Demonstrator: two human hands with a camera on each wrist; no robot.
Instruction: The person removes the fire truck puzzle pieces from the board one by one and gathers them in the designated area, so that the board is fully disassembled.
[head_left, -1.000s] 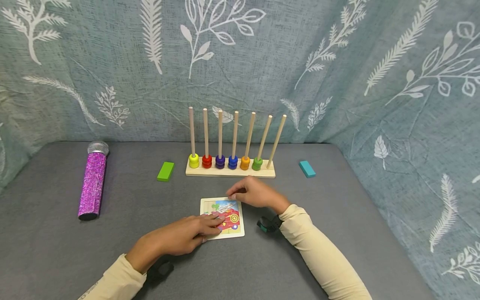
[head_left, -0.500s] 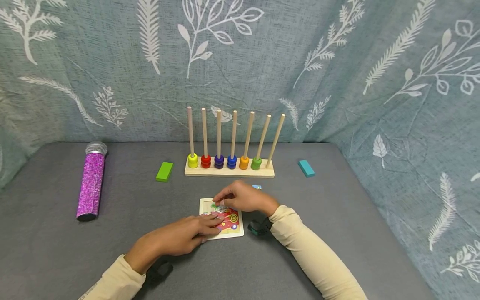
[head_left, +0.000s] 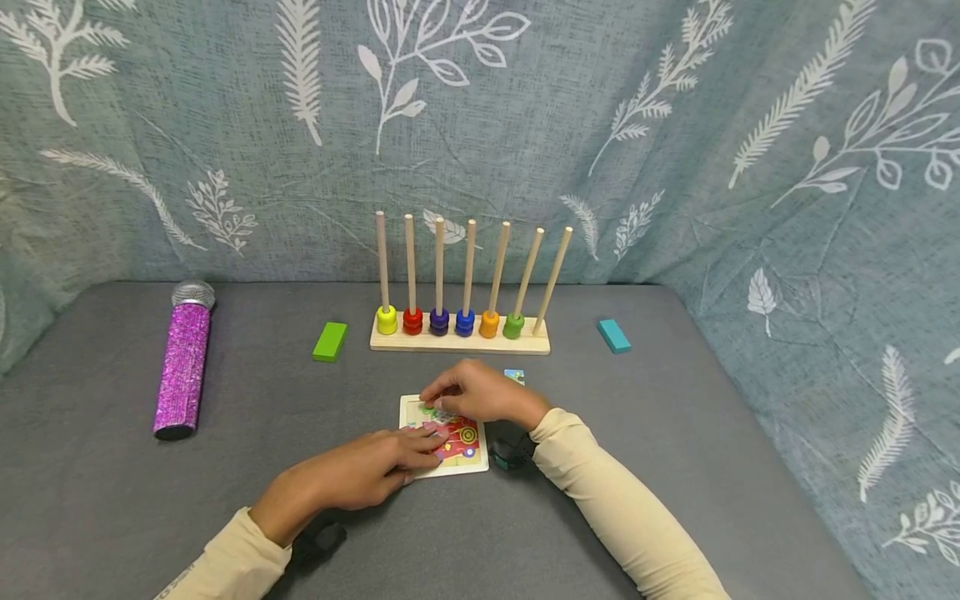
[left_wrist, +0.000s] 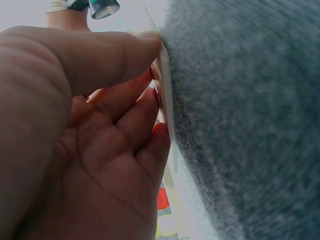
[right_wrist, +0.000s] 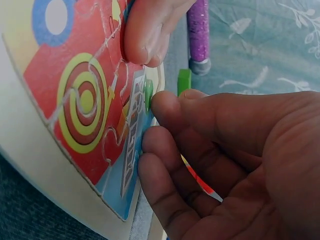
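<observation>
A small wooden-framed jigsaw puzzle, printed in red, yellow and blue, lies flat on the grey table. My left hand rests on its left side, fingers extended over the picture and thumb at the frame's edge. Over the top of the puzzle, my right hand touches the ladder piece with bent fingertips, the index by its green tab. Thumb and index lie together there. Bare tray shows at the upper left corner. A loose puzzle piece lies behind the right hand, partly hidden by it.
Behind the puzzle stands a wooden peg rack with coloured beads on several upright pegs. A green block is to its left, a teal block to its right. Far left lies a glittery purple microphone. A leaf-patterned cloth hangs behind.
My right hand has moved left from the puzzle's upper right corner to its upper middle, exposing the loose piece behind it. The left hand stays in place.
</observation>
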